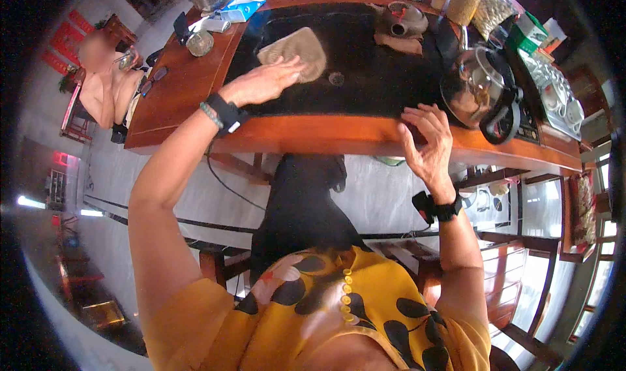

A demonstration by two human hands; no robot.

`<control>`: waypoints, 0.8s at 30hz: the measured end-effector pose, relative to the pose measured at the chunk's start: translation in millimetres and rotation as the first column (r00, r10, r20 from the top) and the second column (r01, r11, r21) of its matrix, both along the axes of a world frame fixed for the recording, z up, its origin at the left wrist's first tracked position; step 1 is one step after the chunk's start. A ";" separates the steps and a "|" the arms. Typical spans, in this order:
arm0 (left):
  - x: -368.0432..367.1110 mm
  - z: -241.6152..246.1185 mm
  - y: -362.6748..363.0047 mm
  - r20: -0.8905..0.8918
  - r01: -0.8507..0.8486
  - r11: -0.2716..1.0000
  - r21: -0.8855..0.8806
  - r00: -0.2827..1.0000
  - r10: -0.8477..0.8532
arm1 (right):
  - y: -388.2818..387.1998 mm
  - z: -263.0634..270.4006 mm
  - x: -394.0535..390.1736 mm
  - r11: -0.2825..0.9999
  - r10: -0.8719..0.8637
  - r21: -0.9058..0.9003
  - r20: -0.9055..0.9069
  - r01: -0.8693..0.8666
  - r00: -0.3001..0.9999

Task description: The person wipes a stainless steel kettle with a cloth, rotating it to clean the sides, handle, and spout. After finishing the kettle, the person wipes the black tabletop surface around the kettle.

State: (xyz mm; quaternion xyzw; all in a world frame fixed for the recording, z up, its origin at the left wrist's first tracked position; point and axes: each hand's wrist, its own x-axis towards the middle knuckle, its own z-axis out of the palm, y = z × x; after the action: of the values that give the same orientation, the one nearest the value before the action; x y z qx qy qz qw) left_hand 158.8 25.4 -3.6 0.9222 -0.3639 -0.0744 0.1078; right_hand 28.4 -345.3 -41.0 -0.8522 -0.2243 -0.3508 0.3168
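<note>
A folded tan cloth (305, 48) lies on the dark inset tray surface (362, 94) of a wooden table. My left hand (266, 80) rests with its fingers on the cloth's near left part, palm down and fingers stretched; it does not grasp the cloth. At the table's near edge, my right hand (428, 138) is raised with fingers spread and slightly bent, holding nothing. To its right stands a glass kettle (472, 92) with a black handle. A brown clay teapot (406, 19) sits on a brown cloth (398, 43) at the far side of the dark surface.
A glass jar (199, 43) and a blue tissue pack (242, 8) stand at the left. Bags of dried goods (494, 11), a green box (529, 32) and a tray of cups (557, 94) are at the right. Another person (107, 84) sits beyond the table's left end.
</note>
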 end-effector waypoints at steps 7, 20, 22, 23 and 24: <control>-72.0 17.5 -21.9 0.241 -0.230 0.952 -0.202 0.931 0.276 | 2.2 0.4 1.1 0.998 0.008 0.061 -0.041 -0.006 0.999; -409.9 -114.9 176.6 0.169 -0.772 0.618 0.153 0.636 0.753 | -1.9 31.5 -95.0 0.868 0.490 0.018 -0.191 -0.496 0.850; -408.4 -117.6 151.0 -0.181 -0.857 0.489 0.162 0.462 0.868 | -8.2 22.0 -134.0 0.813 0.464 -0.033 -0.566 -0.582 0.681; -397.4 -88.2 118.6 -0.127 -0.807 0.489 0.330 0.476 0.870 | -11.9 -7.4 -140.9 0.764 0.390 -0.161 -0.657 -0.625 0.645; -402.5 -84.7 119.5 -0.126 -0.841 0.479 0.252 0.462 0.878 | -14.1 -34.2 -137.6 0.691 0.380 -0.221 -0.699 -0.688 0.606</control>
State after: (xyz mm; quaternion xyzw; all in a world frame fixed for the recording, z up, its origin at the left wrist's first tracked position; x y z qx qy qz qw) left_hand -243.7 145.0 -88.3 0.9683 0.1741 -0.1471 0.1019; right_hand -109.2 -359.5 -75.2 -0.8541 -0.4416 0.1209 0.2469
